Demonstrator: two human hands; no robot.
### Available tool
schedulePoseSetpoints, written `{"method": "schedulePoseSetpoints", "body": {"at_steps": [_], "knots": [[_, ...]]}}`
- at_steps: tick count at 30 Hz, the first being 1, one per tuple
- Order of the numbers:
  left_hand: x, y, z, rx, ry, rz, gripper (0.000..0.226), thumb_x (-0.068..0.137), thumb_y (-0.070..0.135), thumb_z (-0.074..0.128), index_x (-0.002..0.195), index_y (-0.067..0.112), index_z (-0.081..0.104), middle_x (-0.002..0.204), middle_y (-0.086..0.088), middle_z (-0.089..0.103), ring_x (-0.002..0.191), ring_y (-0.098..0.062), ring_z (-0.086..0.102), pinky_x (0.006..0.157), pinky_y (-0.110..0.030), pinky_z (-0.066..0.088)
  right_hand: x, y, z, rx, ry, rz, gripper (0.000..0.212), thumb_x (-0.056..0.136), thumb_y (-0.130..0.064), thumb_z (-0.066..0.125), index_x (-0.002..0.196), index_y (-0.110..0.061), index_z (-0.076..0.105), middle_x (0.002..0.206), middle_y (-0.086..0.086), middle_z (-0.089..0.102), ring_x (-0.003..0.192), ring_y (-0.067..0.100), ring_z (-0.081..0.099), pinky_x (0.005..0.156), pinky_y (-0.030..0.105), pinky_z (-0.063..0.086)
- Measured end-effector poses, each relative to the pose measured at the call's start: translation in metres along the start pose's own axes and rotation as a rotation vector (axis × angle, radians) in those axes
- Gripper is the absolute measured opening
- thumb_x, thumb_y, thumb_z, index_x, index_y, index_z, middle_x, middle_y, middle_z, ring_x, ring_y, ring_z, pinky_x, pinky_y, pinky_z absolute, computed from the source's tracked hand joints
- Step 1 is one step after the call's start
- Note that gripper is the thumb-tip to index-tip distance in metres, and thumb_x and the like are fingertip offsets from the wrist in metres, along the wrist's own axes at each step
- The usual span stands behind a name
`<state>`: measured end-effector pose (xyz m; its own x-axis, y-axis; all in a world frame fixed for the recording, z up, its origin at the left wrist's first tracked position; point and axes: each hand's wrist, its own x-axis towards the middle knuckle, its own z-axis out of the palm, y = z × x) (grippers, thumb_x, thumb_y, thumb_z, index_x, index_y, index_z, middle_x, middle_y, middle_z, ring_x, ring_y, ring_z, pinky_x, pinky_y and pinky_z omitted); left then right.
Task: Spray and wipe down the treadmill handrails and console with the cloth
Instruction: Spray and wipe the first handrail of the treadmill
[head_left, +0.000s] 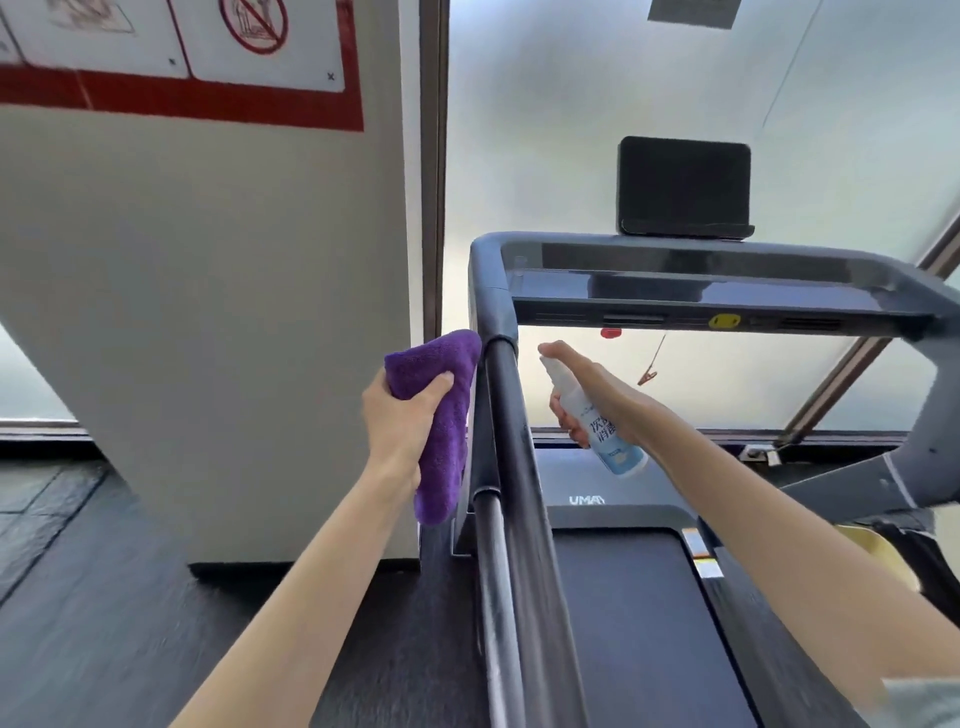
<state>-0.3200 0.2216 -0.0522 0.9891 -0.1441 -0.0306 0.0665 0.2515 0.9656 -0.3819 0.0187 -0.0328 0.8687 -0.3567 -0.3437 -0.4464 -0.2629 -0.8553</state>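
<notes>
The left handrail (511, 441) is running lengthwise between the hands: the left hand (402, 421) is gripping the purple cloth (444, 415) just beside it, the right hand (597, 395) aiming a clutched spray bottle (597, 426) at it.

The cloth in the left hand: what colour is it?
Solid purple cloth, shown in the head view.

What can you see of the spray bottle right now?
The spray bottle is small, slim, white plastic, with a pale blue band at its base and blue printed characters on the side. The right hand grips it round the middle, index finger laid over the nozzle. It tilts, nozzle up and left toward the left handrail, base down and right. It hangs in the air just right of the rail, not touching it.
</notes>
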Motion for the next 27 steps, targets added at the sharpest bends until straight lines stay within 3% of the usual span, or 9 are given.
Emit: {"method": "schedulePoseSetpoints", "body": {"at_steps": [2, 8, 15, 20, 27], "knots": [[0.003, -0.003, 0.001, -0.002, -0.003, -0.014, 0.019, 0.081, 0.008, 0.076, 0.088, 0.021, 0.064, 0.084, 0.002, 0.07, 0.078, -0.018, 0.067, 0.075, -0.034, 0.058, 0.003, -0.001, 0.0, -0.007, 0.001, 0.005, 0.075, 0.094, -0.075, 0.041, 0.058, -0.01, 0.055, 0.052, 0.007, 0.055, 0.04, 0.018, 0.049, 0.045, 0.021, 0.044], [0.009, -0.011, 0.007, -0.001, -0.003, -0.043, 0.019, 0.08, 0.008, 0.077, 0.089, 0.02, 0.065, 0.087, -0.001, 0.071, 0.081, -0.021, 0.068, 0.079, -0.039, 0.059, 0.009, -0.001, 0.0, -0.005, 0.004, 0.018, 0.075, 0.094, -0.072, 0.042, 0.057, -0.009, 0.055, 0.051, 0.008, 0.055, 0.039, 0.019, 0.048, 0.048, 0.022, 0.044], [0.013, -0.014, 0.006, -0.002, 0.025, -0.041, 0.019, 0.08, 0.011, 0.077, 0.09, 0.021, 0.065, 0.088, 0.002, 0.071, 0.081, -0.017, 0.068, 0.076, -0.032, 0.058, 0.009, -0.001, 0.001, -0.019, 0.046, -0.049, 0.071, 0.098, -0.063, 0.041, 0.058, -0.007, 0.055, 0.053, 0.011, 0.056, 0.039, 0.019, 0.048, 0.05, 0.023, 0.043], [0.012, -0.014, 0.006, -0.003, 0.019, -0.044, 0.018, 0.08, 0.009, 0.077, 0.088, 0.02, 0.066, 0.084, 0.001, 0.071, 0.077, -0.017, 0.068, 0.073, -0.032, 0.058, 0.012, 0.009, -0.001, 0.041, 0.151, -0.05, 0.077, 0.092, -0.074, 0.047, 0.057, -0.007, 0.057, 0.054, 0.01, 0.057, 0.04, 0.018, 0.051, 0.048, 0.023, 0.046], [0.01, -0.013, 0.009, -0.01, -0.008, -0.043, 0.018, 0.08, 0.007, 0.077, 0.088, 0.02, 0.065, 0.083, 0.001, 0.071, 0.076, -0.017, 0.068, 0.071, -0.032, 0.058, 0.026, 0.013, -0.007, -0.232, 0.398, -0.111, 0.084, 0.089, -0.082, 0.047, 0.051, -0.008, 0.06, 0.045, 0.0, 0.061, 0.045, 0.023, 0.06, 0.082, 0.046, 0.057]]}}
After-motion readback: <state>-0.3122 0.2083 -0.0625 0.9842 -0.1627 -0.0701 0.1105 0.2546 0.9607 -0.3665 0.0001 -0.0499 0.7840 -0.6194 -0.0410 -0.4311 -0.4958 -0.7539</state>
